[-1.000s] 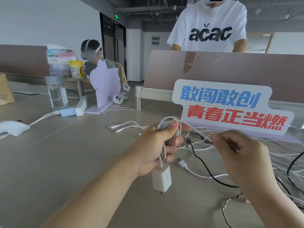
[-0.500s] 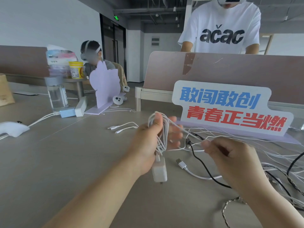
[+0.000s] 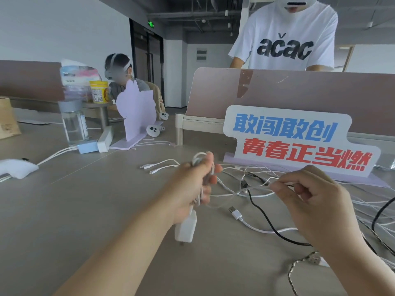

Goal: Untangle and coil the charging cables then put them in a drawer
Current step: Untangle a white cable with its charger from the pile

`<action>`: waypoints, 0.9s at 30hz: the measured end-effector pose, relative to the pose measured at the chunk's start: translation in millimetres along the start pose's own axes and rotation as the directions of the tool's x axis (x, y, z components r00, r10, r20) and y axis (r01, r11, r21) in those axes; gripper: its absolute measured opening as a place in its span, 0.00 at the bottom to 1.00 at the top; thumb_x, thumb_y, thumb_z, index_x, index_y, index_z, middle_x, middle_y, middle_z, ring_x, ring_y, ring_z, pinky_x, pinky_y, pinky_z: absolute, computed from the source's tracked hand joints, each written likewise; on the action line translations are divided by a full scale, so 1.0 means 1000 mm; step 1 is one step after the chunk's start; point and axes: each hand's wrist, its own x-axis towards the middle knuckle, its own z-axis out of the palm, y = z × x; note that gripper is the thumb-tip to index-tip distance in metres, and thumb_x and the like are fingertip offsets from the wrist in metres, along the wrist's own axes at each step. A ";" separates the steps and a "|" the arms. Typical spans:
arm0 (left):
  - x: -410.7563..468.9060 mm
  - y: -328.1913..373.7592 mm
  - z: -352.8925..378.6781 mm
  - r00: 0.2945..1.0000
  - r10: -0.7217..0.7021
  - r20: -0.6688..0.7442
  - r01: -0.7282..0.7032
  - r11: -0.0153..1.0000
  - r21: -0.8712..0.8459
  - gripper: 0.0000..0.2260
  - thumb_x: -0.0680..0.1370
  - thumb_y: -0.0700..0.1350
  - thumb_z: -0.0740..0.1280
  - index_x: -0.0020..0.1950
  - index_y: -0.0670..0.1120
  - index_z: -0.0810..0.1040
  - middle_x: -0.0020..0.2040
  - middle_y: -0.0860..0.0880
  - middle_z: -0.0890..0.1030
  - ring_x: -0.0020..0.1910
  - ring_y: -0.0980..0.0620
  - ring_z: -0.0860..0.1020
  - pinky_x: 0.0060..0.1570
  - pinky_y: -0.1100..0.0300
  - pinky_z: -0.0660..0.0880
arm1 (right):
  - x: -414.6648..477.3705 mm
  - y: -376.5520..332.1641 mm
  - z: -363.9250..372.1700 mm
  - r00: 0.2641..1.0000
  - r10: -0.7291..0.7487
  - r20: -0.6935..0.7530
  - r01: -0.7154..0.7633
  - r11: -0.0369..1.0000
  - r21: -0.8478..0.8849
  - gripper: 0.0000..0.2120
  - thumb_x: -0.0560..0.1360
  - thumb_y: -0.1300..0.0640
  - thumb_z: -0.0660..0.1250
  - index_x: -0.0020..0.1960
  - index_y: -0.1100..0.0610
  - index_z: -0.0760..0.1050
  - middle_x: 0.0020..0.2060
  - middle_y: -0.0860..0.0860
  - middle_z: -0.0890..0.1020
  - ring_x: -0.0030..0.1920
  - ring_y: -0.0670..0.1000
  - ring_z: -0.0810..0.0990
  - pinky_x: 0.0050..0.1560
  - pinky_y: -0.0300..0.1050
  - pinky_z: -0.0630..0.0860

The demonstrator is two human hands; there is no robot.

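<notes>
Left hand [image 3: 193, 189] grips looped white cable [image 3: 199, 159]; right hand [image 3: 307, 201] pinches its thin strand.

Your left hand [image 3: 193, 189] is blurry, so you cannot count the loops of white cable [image 3: 199, 159] it grips; it hides the top of the white charger [image 3: 186, 229]; the curled fingers of your right hand [image 3: 310, 201] hide where they pinch the cable; the cable pile [image 3: 367, 205] runs off the right edge; the braided cable [image 3: 311, 258] is cut by the bottom edge.
</notes>
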 end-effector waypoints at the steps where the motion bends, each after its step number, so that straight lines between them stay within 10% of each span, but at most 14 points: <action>1: -0.002 -0.002 0.002 0.999 -0.021 0.037 0.019 0.998 0.062 0.16 0.79 0.54 0.61 0.46 0.42 0.78 0.30 0.50 0.73 0.21 0.58 0.64 0.21 0.66 0.61 | 0.000 -0.001 0.001 0.999 -0.015 -0.033 0.015 1.000 0.002 0.05 0.67 0.52 0.71 0.36 0.44 0.76 0.31 0.47 0.74 0.34 0.41 0.70 0.35 0.27 0.64; 9: -0.014 -0.007 0.014 0.940 -0.127 0.316 0.009 0.937 0.350 0.28 0.71 0.64 0.59 0.53 0.41 0.78 0.40 0.47 0.82 0.26 0.57 0.63 0.26 0.67 0.64 | -0.004 -0.012 0.006 0.978 -0.036 -0.207 0.044 0.998 0.035 0.08 0.68 0.44 0.65 0.38 0.48 0.78 0.30 0.42 0.72 0.33 0.38 0.71 0.34 0.27 0.64; 14: -0.028 -0.017 0.027 0.778 -0.272 0.567 -0.045 0.875 0.482 0.35 0.73 0.65 0.52 0.59 0.36 0.75 0.37 0.53 0.82 0.29 0.57 0.68 0.32 0.63 0.64 | -0.005 -0.015 0.011 0.979 -0.025 -0.200 0.030 0.999 0.021 0.15 0.69 0.44 0.65 0.38 0.54 0.82 0.31 0.46 0.76 0.36 0.39 0.73 0.35 0.27 0.66; 27: -0.042 -0.016 0.035 0.655 -0.297 0.695 -0.148 0.852 0.503 0.03 0.81 0.45 0.62 0.54 0.47 0.71 0.33 0.46 0.78 0.25 0.55 0.65 0.28 0.64 0.64 | -0.005 -0.026 0.008 0.990 0.024 -0.136 -0.002 0.987 0.163 0.06 0.65 0.41 0.66 0.36 0.43 0.77 0.29 0.47 0.78 0.34 0.44 0.75 0.34 0.28 0.66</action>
